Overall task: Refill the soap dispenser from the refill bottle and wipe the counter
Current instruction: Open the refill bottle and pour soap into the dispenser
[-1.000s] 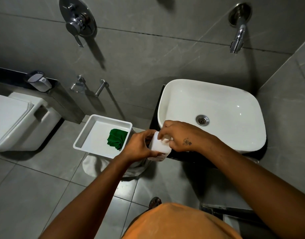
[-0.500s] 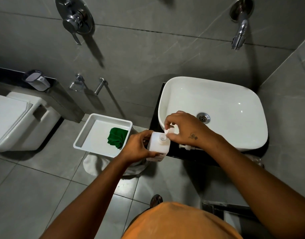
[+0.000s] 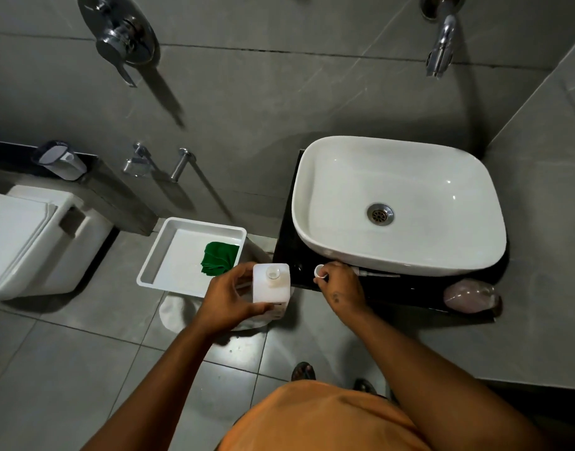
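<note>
- Soap risk comes first: the white square plastic bottle (image 3: pixel 271 283) stands uncapped, its round neck open to the ceiling, held out over the grey floor tiles (image 3: pixel 51 369) just off the left edge of the black glossy worktop (image 3: pixel 287 222).
- Left hand (image 3: pixel 229 301) has its grip wrapped around the bottle's side, fingers closed firmly on it and thumb on the near face, keeping it upright.
- Right hand (image 3: pixel 339 288) has its grip pinched shut on a small white round cap (image 3: pixel 319 271), at or just above the worktop's front edge, in front of the white ceramic basin (image 3: pixel 398 203).
- Beside that hand a thin white pump tube (image 3: pixel 374 274) seems to lie along the worktop under the basin's rim, though it is too small to be sure.
- Whether this bottle is the dispenser or the refill I cannot tell from here.
- A tilt of the left wrist would likely spill soap on the floor, since nothing lies under the bottle but tile.
- The cap could roll off the narrow strip of worktop if set on its side so near the edge.
- A slick film on the fingers would probably weaken the hold on the smooth plastic.
- The green folded cloth (image 3: pixel 219 257) waits in the white rectangular plastic tray (image 3: pixel 155 275) to the left, well apart from the worktop, so wiping has not begun.
</note>
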Motion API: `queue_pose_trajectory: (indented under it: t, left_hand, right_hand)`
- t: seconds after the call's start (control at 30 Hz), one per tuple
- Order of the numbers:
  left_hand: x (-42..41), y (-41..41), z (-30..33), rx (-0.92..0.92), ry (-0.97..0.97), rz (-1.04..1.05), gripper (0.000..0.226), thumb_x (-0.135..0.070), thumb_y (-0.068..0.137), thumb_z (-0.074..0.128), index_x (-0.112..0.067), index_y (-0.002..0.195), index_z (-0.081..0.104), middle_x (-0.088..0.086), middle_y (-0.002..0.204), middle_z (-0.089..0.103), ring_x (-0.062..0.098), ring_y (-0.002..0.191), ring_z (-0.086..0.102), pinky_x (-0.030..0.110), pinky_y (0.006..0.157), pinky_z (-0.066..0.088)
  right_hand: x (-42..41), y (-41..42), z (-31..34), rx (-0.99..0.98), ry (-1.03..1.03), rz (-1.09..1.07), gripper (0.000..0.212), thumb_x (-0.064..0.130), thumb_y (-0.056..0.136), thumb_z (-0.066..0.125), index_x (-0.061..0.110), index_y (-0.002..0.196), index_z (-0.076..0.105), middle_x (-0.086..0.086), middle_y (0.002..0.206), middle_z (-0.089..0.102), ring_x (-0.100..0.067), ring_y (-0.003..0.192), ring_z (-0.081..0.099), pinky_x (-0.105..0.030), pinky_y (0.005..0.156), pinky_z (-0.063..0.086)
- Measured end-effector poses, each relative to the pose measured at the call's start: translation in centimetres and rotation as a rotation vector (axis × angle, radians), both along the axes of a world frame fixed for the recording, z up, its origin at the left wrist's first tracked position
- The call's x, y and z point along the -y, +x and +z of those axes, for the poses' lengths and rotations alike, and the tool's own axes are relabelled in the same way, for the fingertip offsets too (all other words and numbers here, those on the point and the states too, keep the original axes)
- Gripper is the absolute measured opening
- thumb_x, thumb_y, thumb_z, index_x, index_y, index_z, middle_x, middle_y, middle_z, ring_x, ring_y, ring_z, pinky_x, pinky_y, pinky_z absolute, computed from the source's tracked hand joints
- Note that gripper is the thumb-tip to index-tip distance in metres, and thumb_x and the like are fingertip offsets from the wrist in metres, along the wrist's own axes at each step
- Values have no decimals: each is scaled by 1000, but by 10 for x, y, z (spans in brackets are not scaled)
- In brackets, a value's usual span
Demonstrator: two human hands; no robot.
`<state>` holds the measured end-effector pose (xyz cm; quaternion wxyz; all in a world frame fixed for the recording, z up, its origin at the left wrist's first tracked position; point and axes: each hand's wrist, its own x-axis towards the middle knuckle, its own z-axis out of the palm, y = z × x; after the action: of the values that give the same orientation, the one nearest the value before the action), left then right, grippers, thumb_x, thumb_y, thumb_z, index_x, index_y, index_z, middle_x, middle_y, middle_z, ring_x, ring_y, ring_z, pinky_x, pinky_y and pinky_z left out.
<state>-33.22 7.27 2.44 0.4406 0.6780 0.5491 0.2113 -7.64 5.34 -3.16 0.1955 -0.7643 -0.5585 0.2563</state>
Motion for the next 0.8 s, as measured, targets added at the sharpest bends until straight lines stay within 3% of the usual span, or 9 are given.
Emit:
queue_pose_trajectory:
  t: [0.1, 0.27, 0.43, 0.57, 0.63, 0.73, 0.8]
  left_hand:
    - [4, -6, 4, -14, 4, 20, 75, -12, 57, 101, -36, 117, 64, -22, 111, 71, -15, 102, 66, 11, 91, 54]
    - [7, -10, 9, -1, 23, 45, 73, -4, 57, 99, -29, 117, 65, -5, 116, 74, 12, 112, 70, 36, 99, 59]
    - [6, -7, 8, -8, 33, 20, 75, -9, 57, 100, -33, 118, 64, -10, 115, 72, 3, 110, 68, 31, 98, 58]
    - [2, 5, 3, -1, 28, -30, 77, -17, 56, 102, -48, 113, 61, -27, 111, 70, -15, 103, 66, 9, 88, 54]
    - [-1, 13, -2, 2, 23, -59, 77, -19, 55, 102, -54, 109, 60, -34, 104, 70, -19, 103, 64, 2, 83, 51]
    - [-4, 31, -9, 33, -6, -118, 77, -21, 55, 102, -50, 115, 64, -27, 112, 73, -5, 109, 69, 17, 92, 54]
    - [-5, 42, -13, 52, -20, -148, 80, -31, 51, 102, -40, 122, 65, -20, 115, 74, 0, 109, 70, 28, 96, 56]
  right_hand:
    - [-8, -7, -6, 72, -22, 17, 21, 20, 85, 73, 11, 68, 66, -10, 88, 73, -30, 88, 67, -35, 72, 51]
    - [-16, -14, -12, 116, -52, -5, 14, 23, 89, 69, 10, 84, 72, -13, 97, 74, -32, 96, 69, -36, 79, 54]
    - [-3, -6, -12, -60, 1, -142, 23, 26, 85, 77, 10, 101, 74, -10, 109, 70, -29, 103, 64, -37, 88, 53]
    - [34, 28, -13, -189, 165, -457, 16, 14, 79, 84, 6, 89, 75, -11, 94, 71, -23, 82, 65, -31, 81, 51]
    - [57, 58, -15, -198, 196, -722, 20, 10, 75, 86, 2, 87, 72, -18, 91, 72, -31, 83, 67, -30, 78, 47]
    - [89, 103, -14, -276, 219, -1124, 34, 8, 74, 87, -7, 94, 64, -29, 99, 67, -41, 91, 66, -31, 77, 42]
    - [104, 123, -12, -261, 239, -1241, 45, 7, 72, 88, -13, 100, 59, -33, 105, 63, -43, 97, 63, -26, 78, 38]
